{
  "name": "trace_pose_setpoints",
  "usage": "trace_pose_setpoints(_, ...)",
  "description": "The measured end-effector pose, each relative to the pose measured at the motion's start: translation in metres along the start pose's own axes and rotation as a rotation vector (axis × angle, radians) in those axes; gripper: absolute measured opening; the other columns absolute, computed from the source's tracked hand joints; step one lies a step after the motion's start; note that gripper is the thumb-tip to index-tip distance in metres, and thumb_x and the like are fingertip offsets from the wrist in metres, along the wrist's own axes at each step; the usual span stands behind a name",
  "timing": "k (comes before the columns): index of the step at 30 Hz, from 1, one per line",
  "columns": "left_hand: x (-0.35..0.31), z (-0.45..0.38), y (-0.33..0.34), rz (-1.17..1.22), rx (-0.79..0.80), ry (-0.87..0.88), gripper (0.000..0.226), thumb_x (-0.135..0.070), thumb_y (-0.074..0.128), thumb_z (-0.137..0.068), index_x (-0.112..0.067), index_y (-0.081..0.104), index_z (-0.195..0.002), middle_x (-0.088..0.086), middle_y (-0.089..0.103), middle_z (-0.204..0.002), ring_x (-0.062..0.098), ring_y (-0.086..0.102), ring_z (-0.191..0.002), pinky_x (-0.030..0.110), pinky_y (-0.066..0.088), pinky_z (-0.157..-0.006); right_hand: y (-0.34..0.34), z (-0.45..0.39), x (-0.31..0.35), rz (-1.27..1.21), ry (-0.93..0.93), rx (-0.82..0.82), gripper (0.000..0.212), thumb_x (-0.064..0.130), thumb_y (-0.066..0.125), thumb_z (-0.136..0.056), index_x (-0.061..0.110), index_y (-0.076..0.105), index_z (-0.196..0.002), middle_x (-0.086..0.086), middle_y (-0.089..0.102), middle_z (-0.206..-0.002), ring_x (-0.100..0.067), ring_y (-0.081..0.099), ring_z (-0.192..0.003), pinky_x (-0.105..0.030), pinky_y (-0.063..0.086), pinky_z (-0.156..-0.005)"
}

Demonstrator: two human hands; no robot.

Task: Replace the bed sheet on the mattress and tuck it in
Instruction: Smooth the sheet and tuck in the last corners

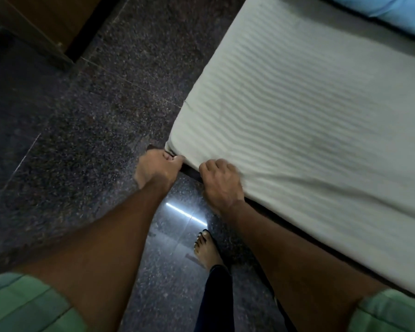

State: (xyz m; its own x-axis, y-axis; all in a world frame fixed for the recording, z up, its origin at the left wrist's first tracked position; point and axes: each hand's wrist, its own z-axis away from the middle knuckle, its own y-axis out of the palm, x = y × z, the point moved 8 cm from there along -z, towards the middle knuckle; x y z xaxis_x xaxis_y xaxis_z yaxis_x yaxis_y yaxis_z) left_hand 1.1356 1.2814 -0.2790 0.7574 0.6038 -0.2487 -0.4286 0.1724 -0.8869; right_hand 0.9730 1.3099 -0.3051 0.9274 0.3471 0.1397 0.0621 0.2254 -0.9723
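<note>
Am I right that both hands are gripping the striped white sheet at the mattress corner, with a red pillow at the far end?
Not quite: the head view shows the pillow is light blue, not red. Both the left hand and right hand grip the striped white sheet at the mattress corner.

Mattress (pixel 321 116) right, floor (pixel 82 140) left; both hands at near corner, left hand (pixel 157 167) beside right hand (pixel 219 183).

- We are not finding any readable text, label, brand, number or sign here; the striped bed sheet (pixel 297 104) is showing only plain woven stripes.
</note>
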Motion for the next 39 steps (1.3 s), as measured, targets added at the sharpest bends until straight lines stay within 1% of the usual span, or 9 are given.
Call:
trace_pose_setpoints(5, -0.058, 0.019, -0.004, -0.027, -0.147, 0.474, 0.013, -0.031, 0.064, -0.088, -0.019, 0.069, -0.090, 0.006, 0.068, -0.095, 0.031, 0.064, -0.088, 0.039, 0.052, -0.077, 0.004, -0.001, 0.007, -0.070, -0.119, 0.092, 0.026, 0.028, 0.056, -0.084, 0.019, 0.070, -0.105, -0.006, 0.071, -0.100, -0.032, 0.063, -0.095, -0.041, 0.045, -0.080)
trace_pose_setpoints(11, -0.124, 0.051, 0.037, -0.011, -0.042, 0.819, 0.011, -0.025, 0.056, -0.094, -0.020, 0.066, -0.096, 0.000, 0.066, -0.096, 0.024, 0.061, -0.092, 0.040, 0.045, -0.087, -0.043, 0.031, -0.077, -0.299, 0.144, -0.362, 0.015, 0.021, 0.064, -0.084, 0.010, 0.066, -0.093, -0.012, 0.060, -0.093, -0.032, 0.052, -0.087, -0.046, 0.044, -0.074)
trace_pose_setpoints(17, -0.193, 0.100, 0.072, -0.022, 0.064, 1.030, 0.018, -0.025, 0.057, -0.089, -0.022, 0.067, -0.104, 0.000, 0.064, -0.106, 0.025, 0.061, -0.096, 0.041, 0.047, -0.086, -0.025, 0.052, -0.258, -0.228, 0.379, -0.100, 0.061, 0.047, 0.044, -0.100, 0.021, 0.038, -0.155, -0.015, 0.032, -0.162, -0.037, 0.032, -0.147, -0.051, 0.031, -0.116)
trace_pose_setpoints(20, -0.213, 0.126, 0.092, -0.035, 0.101, 1.053, 0.016, -0.024, 0.058, -0.090, -0.022, 0.067, -0.103, 0.000, 0.063, -0.105, 0.026, 0.061, -0.096, 0.042, 0.047, -0.085, 0.004, 0.096, -0.244, -0.187, 0.172, 0.086, 0.075, 0.061, 0.030, -0.100, 0.027, 0.013, -0.165, -0.010, 0.003, -0.173, -0.034, 0.003, -0.159, -0.061, 0.014, -0.124)
trace_pose_setpoints(23, -0.217, 0.146, 0.109, -0.042, 0.131, 1.023, 0.012, -0.023, 0.060, -0.091, -0.023, 0.067, -0.101, 0.001, 0.064, -0.104, 0.027, 0.061, -0.096, 0.044, 0.048, -0.086, 0.012, 0.163, -0.181, -0.196, -0.033, 0.114, 0.079, 0.060, 0.035, -0.102, 0.021, 0.009, -0.166, -0.006, 0.000, -0.173, -0.027, -0.006, -0.159, -0.052, 0.004, -0.128)
trace_pose_setpoints(26, -0.220, 0.173, 0.134, -0.095, 0.195, 1.078, 0.010, -0.025, 0.058, -0.091, -0.023, 0.067, -0.096, -0.001, 0.062, -0.099, 0.027, 0.060, -0.092, 0.043, 0.047, -0.081, 0.001, 0.199, -0.170, -0.360, -0.048, 0.009, 0.060, 0.040, 0.049, -0.104, 0.017, 0.038, -0.158, -0.008, 0.027, -0.168, -0.028, 0.021, -0.156, -0.044, 0.017, -0.127)
trace_pose_setpoints(29, -0.230, 0.191, 0.149, -0.058, 0.180, 1.053, 0.011, -0.027, 0.059, -0.090, -0.022, 0.068, -0.094, -0.001, 0.061, -0.095, 0.026, 0.059, -0.089, 0.042, 0.046, -0.079, -0.029, 0.204, -0.236, -0.309, 0.265, -0.264, 0.029, 0.028, 0.064, -0.095, 0.011, 0.065, -0.118, -0.012, 0.059, -0.129, -0.036, 0.057, -0.115, -0.046, 0.044, -0.098)
trace_pose_setpoints(34, -0.246, 0.255, 0.178, -0.071, 0.285, 1.213, 0.024, -0.041, 0.065, -0.085, -0.023, 0.069, -0.100, -0.002, 0.060, -0.102, 0.024, 0.058, -0.096, 0.040, 0.046, -0.083, -0.026, 0.238, -0.302, -0.170, 0.300, -0.142, 0.051, 0.058, 0.062, -0.087, 0.013, 0.062, -0.112, -0.010, 0.055, -0.114, -0.034, 0.053, -0.106, -0.045, 0.043, -0.091)
trace_pose_setpoints(39, -0.242, 0.294, 0.200, -0.155, 0.318, 1.218, 0.057, -0.057, 0.067, -0.085, -0.020, 0.063, -0.128, -0.001, 0.058, -0.120, 0.023, 0.053, -0.115, 0.038, 0.045, -0.094, -0.014, 0.287, -0.310, -0.184, 0.429, -0.132, 0.059, 0.057, 0.067, -0.081, 0.015, 0.060, -0.121, -0.008, 0.054, -0.121, -0.031, 0.051, -0.110, -0.043, 0.041, -0.092)
